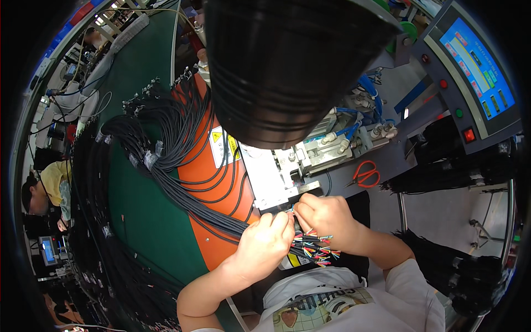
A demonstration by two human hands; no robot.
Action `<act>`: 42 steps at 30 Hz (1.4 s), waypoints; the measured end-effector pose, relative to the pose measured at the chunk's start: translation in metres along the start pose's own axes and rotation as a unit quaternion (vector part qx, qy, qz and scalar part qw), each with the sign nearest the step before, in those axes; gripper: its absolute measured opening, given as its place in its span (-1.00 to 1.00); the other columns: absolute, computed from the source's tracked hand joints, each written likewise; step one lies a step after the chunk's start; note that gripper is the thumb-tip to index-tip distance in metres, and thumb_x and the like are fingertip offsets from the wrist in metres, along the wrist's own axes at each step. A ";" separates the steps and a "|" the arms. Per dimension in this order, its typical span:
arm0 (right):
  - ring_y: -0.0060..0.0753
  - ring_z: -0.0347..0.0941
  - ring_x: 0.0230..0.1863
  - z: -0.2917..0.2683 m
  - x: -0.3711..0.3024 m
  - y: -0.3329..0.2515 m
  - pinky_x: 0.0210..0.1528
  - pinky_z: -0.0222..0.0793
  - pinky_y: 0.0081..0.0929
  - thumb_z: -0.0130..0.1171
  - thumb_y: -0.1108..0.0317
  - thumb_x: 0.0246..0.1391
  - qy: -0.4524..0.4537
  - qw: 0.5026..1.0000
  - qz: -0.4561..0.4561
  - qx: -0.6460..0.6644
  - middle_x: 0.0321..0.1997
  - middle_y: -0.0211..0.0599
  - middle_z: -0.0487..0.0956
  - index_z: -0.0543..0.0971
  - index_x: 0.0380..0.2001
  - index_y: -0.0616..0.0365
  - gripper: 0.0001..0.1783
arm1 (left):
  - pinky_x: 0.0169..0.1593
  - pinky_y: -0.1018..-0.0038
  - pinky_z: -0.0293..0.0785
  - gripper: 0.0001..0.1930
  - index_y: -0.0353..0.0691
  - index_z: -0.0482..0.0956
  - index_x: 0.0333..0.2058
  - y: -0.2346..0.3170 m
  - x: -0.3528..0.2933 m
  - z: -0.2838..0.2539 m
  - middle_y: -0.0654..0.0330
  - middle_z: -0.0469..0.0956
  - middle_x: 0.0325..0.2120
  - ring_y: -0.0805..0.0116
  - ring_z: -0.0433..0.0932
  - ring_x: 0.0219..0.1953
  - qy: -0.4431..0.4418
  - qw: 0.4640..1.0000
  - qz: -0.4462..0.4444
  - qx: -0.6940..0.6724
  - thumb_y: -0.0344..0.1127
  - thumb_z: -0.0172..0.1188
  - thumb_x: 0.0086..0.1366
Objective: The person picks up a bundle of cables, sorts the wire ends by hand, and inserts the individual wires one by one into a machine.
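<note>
My left hand (pixel 264 243) is closed around a thick bundle of black cables (pixel 213 217) at the front of the machine. Stripped ends with thin red, white, blue and yellow wires (pixel 319 250) stick out past its right side, below my right hand. Fingertips of my right hand (pixel 327 217) pinch thin coloured wires (pixel 292 208) next to my left fingers. Just beyond both hands is the metal fixture (pixel 276 193) of the machine. The bundle runs back left over an orange board (pixel 207 243), tied with clear wrapping, toward small terminals at its far ends.
A large black cylindrical hood (pixel 276 72) hangs above the fixture. Red-handled scissors (pixel 366 174) lie right of it. A control screen (pixel 477 66) with buttons stands far right. More cable bundles hang on a rack (pixel 403 213) and lie over the green table (pixel 130 205). Another person (pixel 48 188) sits far left.
</note>
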State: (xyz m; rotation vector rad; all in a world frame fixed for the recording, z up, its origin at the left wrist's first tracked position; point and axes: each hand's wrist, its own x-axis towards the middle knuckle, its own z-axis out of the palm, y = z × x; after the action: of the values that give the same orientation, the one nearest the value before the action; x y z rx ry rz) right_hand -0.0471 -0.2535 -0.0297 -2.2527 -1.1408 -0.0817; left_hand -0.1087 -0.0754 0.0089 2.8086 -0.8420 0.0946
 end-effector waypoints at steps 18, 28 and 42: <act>-0.51 0.46 -0.64 0.012 -0.002 0.011 -0.58 0.34 -0.55 0.25 0.46 0.01 0.013 0.954 0.158 0.255 -0.54 -0.26 0.55 0.54 -0.40 0.29 -0.88 | -0.33 0.42 0.46 -0.61 -0.38 0.54 -0.16 -0.003 -0.004 0.005 0.16 0.42 -0.40 0.26 0.44 -0.37 0.019 0.998 -0.046 -0.028 -0.46 0.17 -0.07; -0.75 0.32 -0.62 0.002 -0.014 0.002 -0.56 0.23 -0.65 0.34 0.48 -0.08 -0.005 0.883 0.164 0.441 -0.39 -0.48 0.53 0.57 -0.12 0.19 -0.62 | -0.28 0.29 0.42 -0.63 -0.33 0.55 -0.26 -0.014 -0.030 0.012 0.08 0.49 -0.42 0.10 0.51 -0.37 0.134 0.973 -0.155 -0.104 -0.57 0.23 -0.17; -0.60 0.54 -0.26 0.022 -0.018 -0.016 -0.20 0.46 -0.64 0.11 0.59 0.15 0.062 0.726 0.274 0.628 -0.16 -0.26 0.53 0.44 -0.05 0.36 -0.72 | -0.40 0.38 0.42 -0.58 -0.29 0.57 -0.24 -0.019 -0.021 0.007 0.14 0.58 -0.48 0.18 0.58 -0.47 0.148 0.962 -0.068 -0.219 -0.33 0.37 -0.17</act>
State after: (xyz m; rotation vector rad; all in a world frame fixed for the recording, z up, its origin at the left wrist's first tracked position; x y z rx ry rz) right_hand -0.0750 -0.2473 -0.0456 -1.1698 -0.1737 0.5983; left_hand -0.1161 -0.0498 -0.0036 2.3490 -0.5218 0.2644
